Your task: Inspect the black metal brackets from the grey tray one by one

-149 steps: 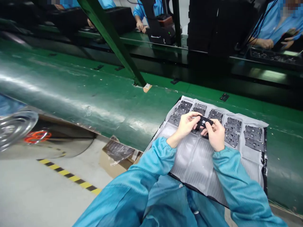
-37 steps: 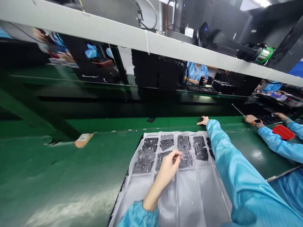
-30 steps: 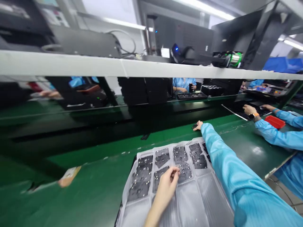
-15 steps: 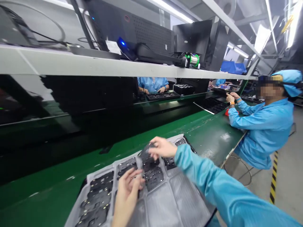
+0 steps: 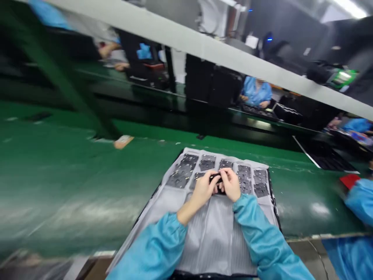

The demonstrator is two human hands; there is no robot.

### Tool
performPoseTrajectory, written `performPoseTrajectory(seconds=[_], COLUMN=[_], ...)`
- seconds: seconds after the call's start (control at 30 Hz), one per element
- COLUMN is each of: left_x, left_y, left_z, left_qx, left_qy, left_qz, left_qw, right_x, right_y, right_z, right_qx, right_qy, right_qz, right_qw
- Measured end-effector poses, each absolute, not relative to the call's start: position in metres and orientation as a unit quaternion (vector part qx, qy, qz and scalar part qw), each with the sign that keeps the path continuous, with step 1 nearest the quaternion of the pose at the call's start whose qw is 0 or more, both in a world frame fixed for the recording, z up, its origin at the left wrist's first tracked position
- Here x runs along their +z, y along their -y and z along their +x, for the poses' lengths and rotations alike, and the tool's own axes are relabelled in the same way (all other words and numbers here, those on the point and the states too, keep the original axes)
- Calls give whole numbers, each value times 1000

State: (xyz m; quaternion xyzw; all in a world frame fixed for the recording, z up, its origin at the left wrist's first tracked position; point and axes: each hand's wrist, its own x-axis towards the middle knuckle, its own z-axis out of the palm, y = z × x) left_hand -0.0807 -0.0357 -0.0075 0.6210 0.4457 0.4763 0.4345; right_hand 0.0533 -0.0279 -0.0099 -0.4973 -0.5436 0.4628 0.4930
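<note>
Both of my hands meet over a grey padded tray (image 5: 217, 237) with compartments. My left hand (image 5: 204, 188) and my right hand (image 5: 230, 184) pinch a small black part (image 5: 215, 178) between them, fingers closed around its two sides. Flat black parts with small holes (image 5: 183, 171) lie in the tray's back compartments, left of my hands, and more (image 5: 260, 182) lie to their right. The tray's front half shows bare grey lining. My fingers hide some of the part they hold.
The tray rests on a green bench (image 5: 72, 182). A green post (image 5: 78, 89) stands at the left, a small tan block (image 5: 123, 141) by its foot. A white shelf edge (image 5: 204, 46) crosses above. A person's blue sleeve (image 5: 361, 200) and a red object (image 5: 349, 181) are at the right.
The view has swung left. My hands, apart before, have come together over the tray, and both are now on the black part that was in my right hand.
</note>
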Motion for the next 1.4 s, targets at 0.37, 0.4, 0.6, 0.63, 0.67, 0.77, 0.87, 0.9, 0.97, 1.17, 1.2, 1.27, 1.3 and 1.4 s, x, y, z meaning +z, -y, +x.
performPoseTrajectory(seconds=[0.37,0.4,0.6,0.63,0.67,0.77,0.87,0.9,0.97,1.17,1.2,1.27,1.3,1.4], left_x=[-10,-10,-7,-6,-6,-6,-8,-9,-10,-8,-8,-8,-8,-9], left_y=[35,35,37,37,37,38,37,37,36,36,36,37,37,36], left_z=[-84,-84,-83,-83,-83,-83,-83,-83,-83,-83,-83,-83,-83,-83], left_qx=[491,489,483,483,483,483,483,484,485,482,481,477,475,471], left_qy=[-430,-430,-428,-429,-430,-434,-439,-441,-444,-439,-437,-434,-435,-437], left_qz=[613,614,625,627,627,628,630,631,631,633,634,635,636,636], left_qw=[445,446,439,436,434,429,421,417,413,417,420,425,426,427], right_x=[-7,-7,-10,-11,-12,-16,-18,-18,-18,-14,-14,-15,-16,-17], right_y=[31,31,32,32,32,32,33,33,33,34,34,33,32,31], right_z=[56,56,54,54,55,56,57,58,58,58,58,58,58,60], right_qx=[420,416,393,389,385,375,360,355,351,338,328,308,300,273], right_qy=[565,561,557,559,562,571,585,590,596,605,609,619,625,645], right_qz=[-493,-497,-518,-522,-526,-532,-537,-538,-540,-537,-540,-545,-546,-547], right_qw=[511,514,517,513,509,500,489,486,480,480,480,474,471,459])
